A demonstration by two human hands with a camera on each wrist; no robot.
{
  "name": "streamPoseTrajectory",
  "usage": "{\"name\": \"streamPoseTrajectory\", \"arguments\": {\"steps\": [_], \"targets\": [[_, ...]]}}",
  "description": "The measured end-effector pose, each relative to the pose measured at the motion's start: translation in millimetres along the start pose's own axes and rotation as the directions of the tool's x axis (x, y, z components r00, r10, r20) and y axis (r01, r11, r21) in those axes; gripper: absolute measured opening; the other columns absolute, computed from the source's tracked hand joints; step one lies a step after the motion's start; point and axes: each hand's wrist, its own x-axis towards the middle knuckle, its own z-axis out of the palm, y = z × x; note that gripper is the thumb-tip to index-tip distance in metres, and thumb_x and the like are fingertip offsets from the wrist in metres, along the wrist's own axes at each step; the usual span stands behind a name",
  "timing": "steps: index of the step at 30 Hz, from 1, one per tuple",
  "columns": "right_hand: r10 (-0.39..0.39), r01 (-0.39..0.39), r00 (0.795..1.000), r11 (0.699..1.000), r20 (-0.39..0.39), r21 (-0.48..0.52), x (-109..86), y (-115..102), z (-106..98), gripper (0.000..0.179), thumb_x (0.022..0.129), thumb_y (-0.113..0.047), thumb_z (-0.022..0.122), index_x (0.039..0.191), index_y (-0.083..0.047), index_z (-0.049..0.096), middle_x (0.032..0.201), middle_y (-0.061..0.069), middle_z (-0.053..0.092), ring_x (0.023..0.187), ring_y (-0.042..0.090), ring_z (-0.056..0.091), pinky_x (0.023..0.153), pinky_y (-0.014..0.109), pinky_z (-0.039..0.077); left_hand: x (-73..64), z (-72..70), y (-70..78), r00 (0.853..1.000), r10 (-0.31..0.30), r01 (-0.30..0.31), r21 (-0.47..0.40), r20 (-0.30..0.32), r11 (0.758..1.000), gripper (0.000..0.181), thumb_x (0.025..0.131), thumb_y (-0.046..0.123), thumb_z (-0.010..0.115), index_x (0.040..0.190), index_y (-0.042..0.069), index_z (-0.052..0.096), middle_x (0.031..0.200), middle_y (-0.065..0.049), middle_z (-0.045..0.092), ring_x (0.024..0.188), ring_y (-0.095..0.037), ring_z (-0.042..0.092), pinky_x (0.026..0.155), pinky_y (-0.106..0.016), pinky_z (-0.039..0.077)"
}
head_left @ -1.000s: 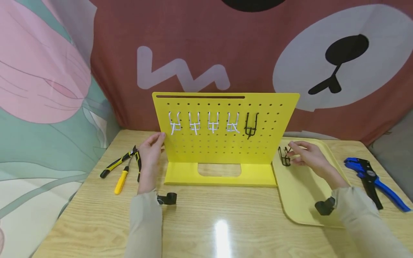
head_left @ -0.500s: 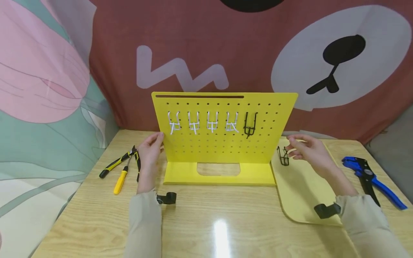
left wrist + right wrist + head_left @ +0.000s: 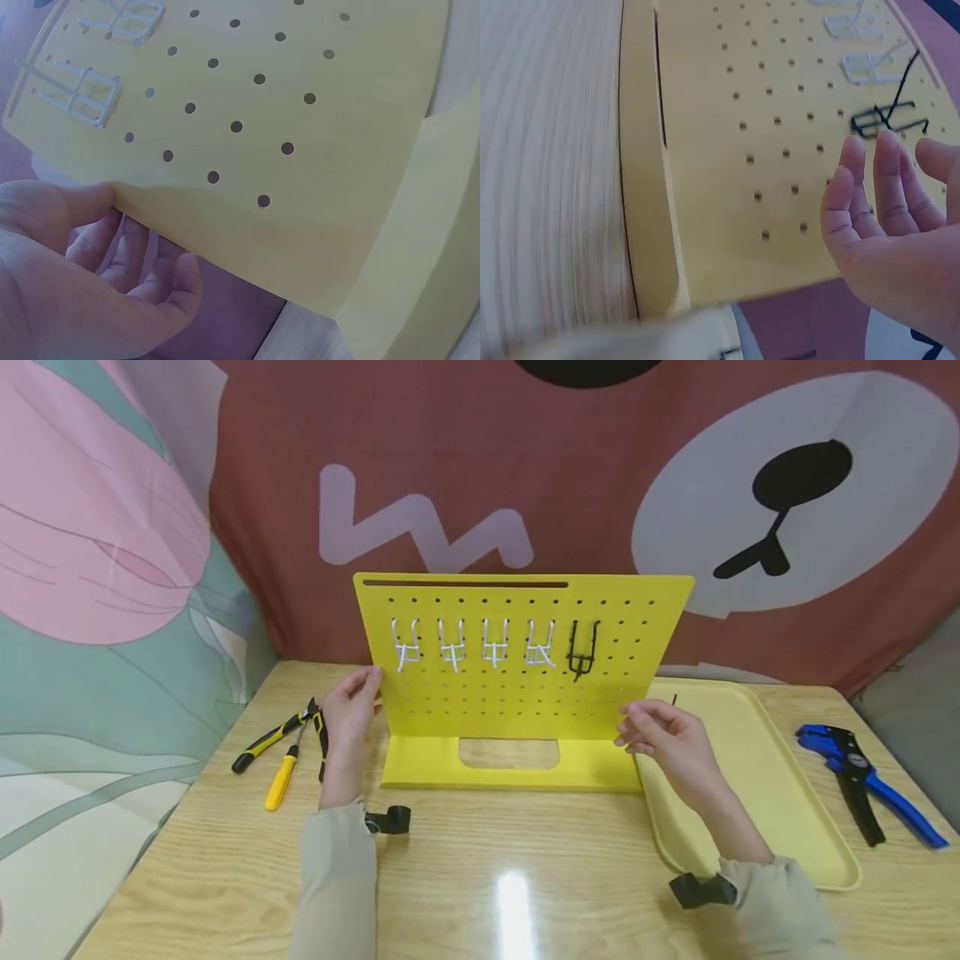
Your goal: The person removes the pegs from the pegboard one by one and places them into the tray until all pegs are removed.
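Note:
A yellow pegboard (image 3: 510, 702) stands upright on its flat base. Across its upper part hang several white wire hooks (image 3: 452, 647), with one black wire hook (image 3: 581, 652) to their right. My left hand (image 3: 350, 714) grips the board's left edge, thumb in front and fingers behind, as the left wrist view shows. Before the board's lower right corner is my right hand (image 3: 667, 739), fingers loosely bent and holding nothing. In the right wrist view its fingertips (image 3: 887, 142) appear just below the black hook. Behind this hand, a loose black hook (image 3: 674, 699) shows only its tip.
A pale yellow tray (image 3: 787, 793) lies right of the board, with blue and black wire strippers (image 3: 862, 777) beyond it. To the left are yellow-black pliers (image 3: 266, 745) and a yellow-handled screwdriver (image 3: 281, 783). A printed cloth (image 3: 450, 443) hangs behind the wooden table (image 3: 450, 877).
My right hand has moved left and slightly down, from beside the loose black hook over the tray to the board's lower right. My left hand keeps its grip on the board's edge.

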Motion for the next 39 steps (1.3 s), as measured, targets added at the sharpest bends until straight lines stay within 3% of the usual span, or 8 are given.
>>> {"name": "streamPoseTrajectory", "arguments": {"steps": [9, 15, 18, 25, 33, 39], "targets": [[-0.079, 0.078, 0.997, 0.996, 0.024, 0.045, 11.9, -10.3, 32.6, 0.019, 0.099, -0.018, 0.054, 0.113, -0.008, 0.063, 0.083, 0.001, 0.068, 0.074, 0.014, 0.067, 0.068, 0.025, 0.055, -0.1, -0.5, -1.0, 1.0, -0.011, 0.011, 0.008, -0.002, 1.0, 0.034, 0.095, 0.028, 0.061, 0.12, 0.006, 0.065, 0.107, -0.001, 0.061, 0.092, -0.01, 0.057, 0.079, -0.027, 0.05], [-0.122, 0.12, 0.992, 0.991, 0.025, 0.052, 20.1, -19.6, 49.2, 0.041, 0.099, -0.017, 0.054, 0.134, 0.002, 0.044, 0.084, 0.004, 0.068, 0.074, 0.017, 0.067, 0.069, 0.027, 0.056, 0.4, -0.1, -0.9, 1.0, -0.004, 0.004, 0.001, -0.001, 1.0, 0.033, 0.095, 0.027, 0.062, 0.119, 0.005, 0.065, 0.105, 0.0, 0.062, 0.09, -0.01, 0.057, 0.077, -0.026, 0.051], [-0.134, 0.132, 0.99, 0.99, 0.033, 0.041, 23.0, -20.8, 54.3, 0.043, 0.099, -0.016, 0.054, 0.137, 0.002, 0.041, 0.085, 0.004, 0.067, 0.074, 0.018, 0.067, 0.069, 0.028, 0.056, 0.6, 0.2, -0.7, 1.0, 0.0, 0.0, -0.001, 0.0, 1.0, 0.032, 0.095, 0.027, 0.062, 0.119, 0.005, 0.066, 0.104, 0.001, 0.062, 0.09, -0.01, 0.057, 0.078, -0.027, 0.051], [-0.182, 0.182, 0.983, 0.983, 0.019, 0.041, 27.4, -17.0, 64.3, 0.036, 0.099, -0.012, 0.054, 0.129, 0.005, 0.048, 0.085, 0.003, 0.068, 0.071, 0.018, 0.066, 0.067, 0.029, 0.056, 0.9, -0.4, -0.5, 1.0, 0.001, -0.001, 0.002, -0.001, 1.0, 0.032, 0.095, 0.026, 0.062, 0.118, 0.005, 0.065, 0.103, 0.001, 0.062, 0.089, -0.009, 0.057, 0.078, -0.028, 0.051], [-0.277, 0.259, 0.951, 0.956, -0.137, -0.134, 33.9, -16.0, 70.9, 0.028, 0.094, -0.009, 0.062, 0.109, 0.014, 0.059, 0.091, 0.006, 0.069, 0.065, 0.016, 0.066, 0.06, 0.027, 0.055, 0.9, 0.1, -0.2, 1.0, 0.002, -0.002, 0.005, -0.011, 1.0, 0.031, 0.095, 0.025, 0.063, 0.118, 0.005, 0.066, 0.098, 0.002, 0.062, 0.086, -0.01, 0.058, 0.078, -0.029, 0.052], [-0.299, 0.265, 0.943, 0.941, -0.147, -0.212, 34.7, -17.6, 70.7, 0.022, 0.093, -0.007, 0.063, 0.106, 0.011, 0.064, 0.091, -0.001, 0.07, 0.064, 0.013, 0.066, 0.06, 0.026, 0.055, 1.4, 0.0, -0.6, 1.0, -0.001, 0.001, -0.005, -0.002, 1.0, 0.032, 0.095, 0.026, 0.063, 0.118, 0.004, 0.065, 0.1, 0.002, 0.062, 0.087, -0.01, 0.058, 0.079, -0.029, 0.051]]}}
